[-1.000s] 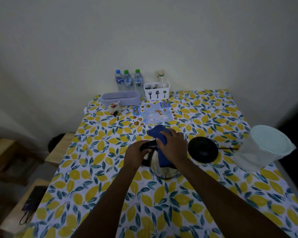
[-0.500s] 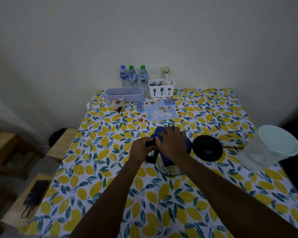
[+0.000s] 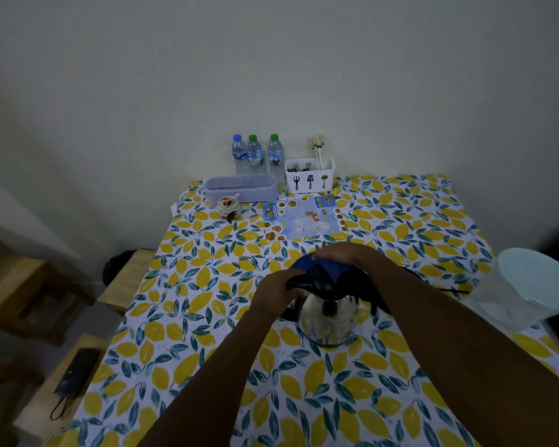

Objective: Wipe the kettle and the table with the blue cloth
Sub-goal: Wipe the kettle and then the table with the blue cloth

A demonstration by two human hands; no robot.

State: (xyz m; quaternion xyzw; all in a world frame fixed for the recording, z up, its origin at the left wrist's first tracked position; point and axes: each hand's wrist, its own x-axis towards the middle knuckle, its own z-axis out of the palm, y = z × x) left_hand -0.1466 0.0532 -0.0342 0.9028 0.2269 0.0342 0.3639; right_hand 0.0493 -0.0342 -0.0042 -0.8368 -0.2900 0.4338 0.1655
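Observation:
A shiny steel kettle (image 3: 328, 319) with a black lid and handle stands on the table (image 3: 207, 317), which wears a lemon-print cloth. My left hand (image 3: 273, 293) grips the black handle at the kettle's left. Over the far side of the lid my right hand (image 3: 344, 258) presses the blue cloth (image 3: 307, 264). Most of that cloth is hidden under the hand. The kettle's black base is almost wholly covered by my right forearm.
A pale lidded bucket (image 3: 530, 285) stands at the right edge. Along the far wall are three water bottles (image 3: 255, 156), a white cutlery holder (image 3: 310, 179), a lilac box (image 3: 241, 188), a small jar (image 3: 228, 206) and a printed menu (image 3: 304, 219). Wooden stools (image 3: 62, 382) flank the left side.
My right hand has slid the blue cloth from the kettle's near side up over the lid to its far side. The steel body now shows. My left hand stays on the handle.

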